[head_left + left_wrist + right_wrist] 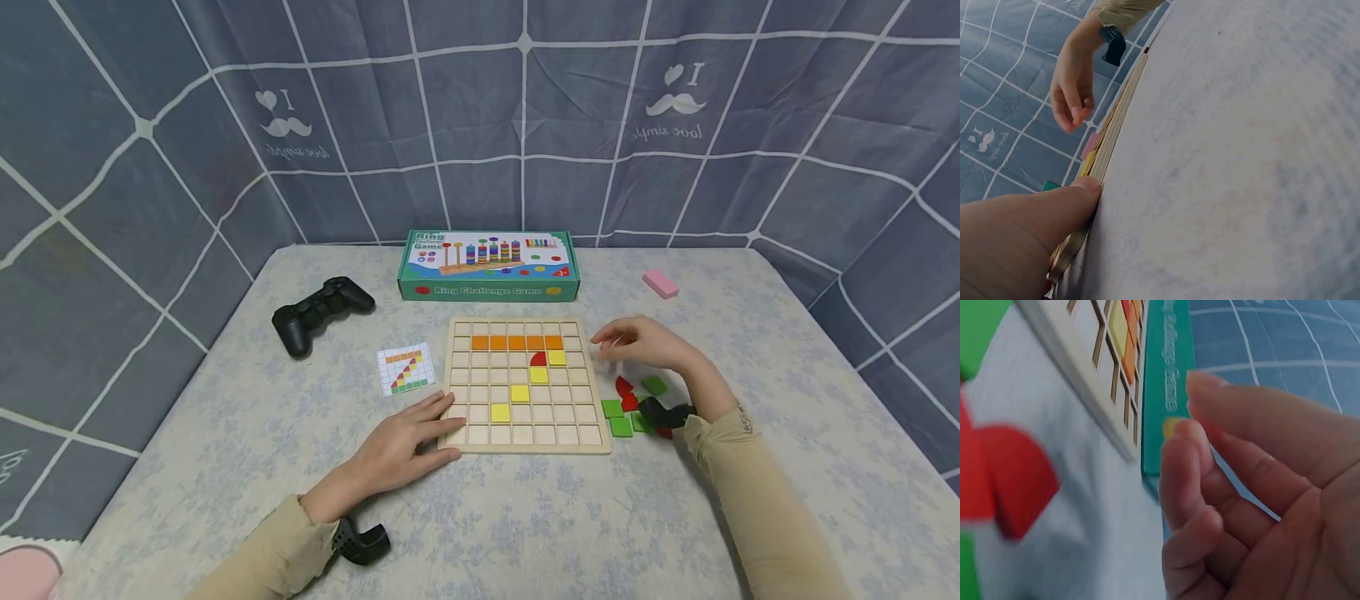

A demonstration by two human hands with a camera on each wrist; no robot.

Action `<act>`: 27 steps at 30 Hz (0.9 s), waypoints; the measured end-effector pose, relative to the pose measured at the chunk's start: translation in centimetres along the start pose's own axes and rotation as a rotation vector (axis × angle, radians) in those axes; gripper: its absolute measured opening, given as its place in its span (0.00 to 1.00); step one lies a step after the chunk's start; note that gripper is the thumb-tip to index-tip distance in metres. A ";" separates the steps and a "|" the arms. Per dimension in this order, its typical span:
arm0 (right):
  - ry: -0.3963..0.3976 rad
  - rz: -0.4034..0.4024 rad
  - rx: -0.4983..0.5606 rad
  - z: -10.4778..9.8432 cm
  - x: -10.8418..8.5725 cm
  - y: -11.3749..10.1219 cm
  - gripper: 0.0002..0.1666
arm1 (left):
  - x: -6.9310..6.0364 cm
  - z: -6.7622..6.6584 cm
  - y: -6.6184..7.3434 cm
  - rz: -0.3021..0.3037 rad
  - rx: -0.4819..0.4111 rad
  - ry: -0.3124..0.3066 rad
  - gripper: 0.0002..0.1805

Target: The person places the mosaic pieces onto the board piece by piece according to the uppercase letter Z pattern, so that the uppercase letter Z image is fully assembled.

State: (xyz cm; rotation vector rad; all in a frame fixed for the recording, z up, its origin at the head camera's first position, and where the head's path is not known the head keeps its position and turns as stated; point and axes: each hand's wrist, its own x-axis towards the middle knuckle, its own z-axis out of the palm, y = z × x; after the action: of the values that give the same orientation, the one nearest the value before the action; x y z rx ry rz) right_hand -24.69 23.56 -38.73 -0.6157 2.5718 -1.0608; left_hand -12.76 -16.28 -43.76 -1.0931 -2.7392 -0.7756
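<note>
A dark blue-grey cloth curtain with white grid lines (480, 117) encloses the far and lateral sides of a pale, blue-mottled tabletop (540, 517). From my remote station I read the following states.

Left hand (397, 446): fingers extended and spread, tips resting on the left border of a square, light wooden grid board (480, 377) near its near-left corner. In the left wrist view, I see the thumb set against the board's edge.

Right hand (637, 342): fingers loosely bent, with a gap between thumb and fingertips. It is raised just beyond the board's right edge, toward the far end.

Board position: between the two hands, in contact with the left one and just left of the right one. I count five orange square tiles (517, 342) in its second row from the far edge, four yellow square tiles (519, 393) on a diagonal below, and one red quarter-round tile (538, 359) beside the two farthest yellows.

Loose stock: green square tiles (620, 427) and red rounded pieces (630, 402) lie right of the board, on the near side of the right hand, partly covered by a black wrist strap (663, 413).

Left of the board is a white printed pattern card (406, 369); beyond the board sits a green cardboard game box (487, 291).
</note>
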 end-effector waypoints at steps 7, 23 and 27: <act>-0.055 0.053 0.063 -0.6 -1.6 1.9 0.21 | 0.0 0.0 -0.1 -0.003 -0.002 0.000 0.26; -0.184 0.024 0.195 -0.8 -2.1 3.0 0.22 | 0.0 0.0 -0.1 -0.002 0.013 -0.004 0.26; -0.239 -0.023 0.236 -0.5 -2.0 3.2 0.22 | 0.0 0.1 -0.1 -0.006 0.014 -0.006 0.26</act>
State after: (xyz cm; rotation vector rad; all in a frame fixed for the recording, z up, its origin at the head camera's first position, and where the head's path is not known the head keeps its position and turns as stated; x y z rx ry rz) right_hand -24.04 26.89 -40.45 -0.6667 2.2017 -1.1968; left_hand -12.83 -16.30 -43.85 -1.0868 -2.7500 -0.7546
